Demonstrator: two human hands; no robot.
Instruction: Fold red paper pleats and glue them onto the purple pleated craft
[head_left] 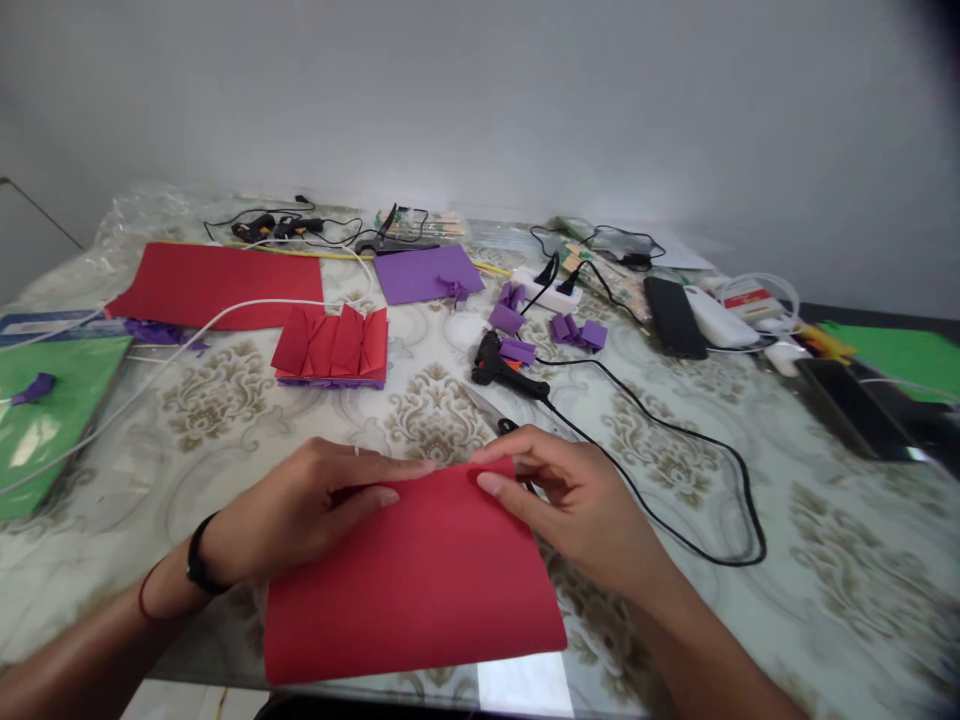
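Observation:
A red sheet of paper [412,580] lies at the table's near edge, between my two hands. My left hand [322,500] pinches its far left edge, thumb on top and fingers along the rim. At the far right corner, my right hand [555,490] grips the same sheet between thumb and fingers. Scissors [491,408] lie just beyond the right hand, their handles partly hidden by it. Behind them rests a black glue gun [506,370] with its cord trailing right. A stack of folded red paper pieces [330,345] sits beyond the left hand.
Another red sheet [217,285] and a purple sheet [427,274] lie farther back. Folded purple pieces [577,332] sit near a white power strip [547,290]. A green packet [52,420] is at left, crossed by a white cable [187,345]. Phones [675,318] lie right.

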